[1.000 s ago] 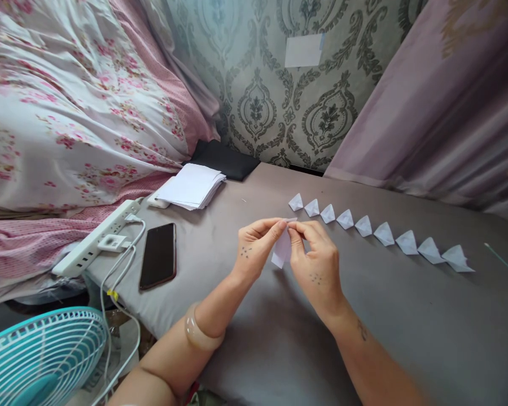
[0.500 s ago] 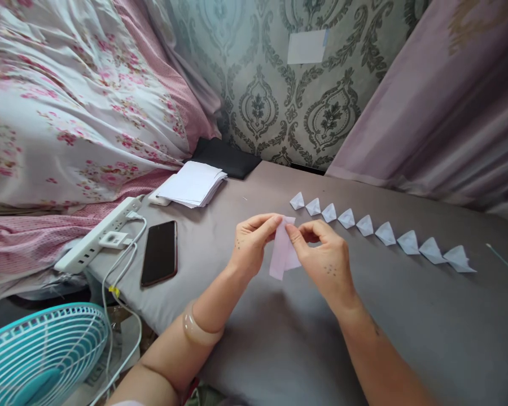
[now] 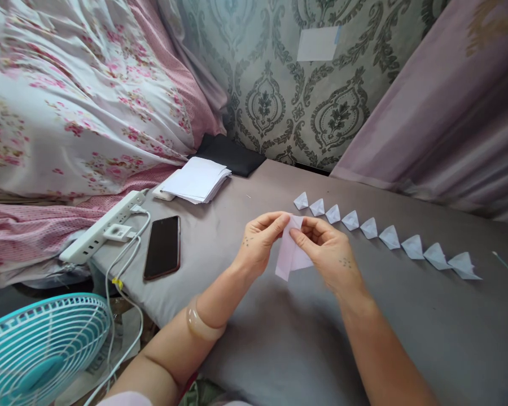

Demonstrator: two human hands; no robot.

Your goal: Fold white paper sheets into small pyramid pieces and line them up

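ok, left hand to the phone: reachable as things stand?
Probably yes: the phone lies uncovered, and nothing visible stands between it and the left hand. That hand is pinching the folded paper, though, so it would likely need to leave that to the right hand first.

on the grey cloth surface [image 3: 461, 338], nine folded papers [image 3: 369, 229], a phone [image 3: 163, 248], a thin stick [image 3: 505, 265], a black flat item [image 3: 233, 157]

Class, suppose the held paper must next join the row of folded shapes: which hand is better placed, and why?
Probably the right hand. Both hands pinch the paper, but the right is nearer the folded shapes; the left hand is farther away.
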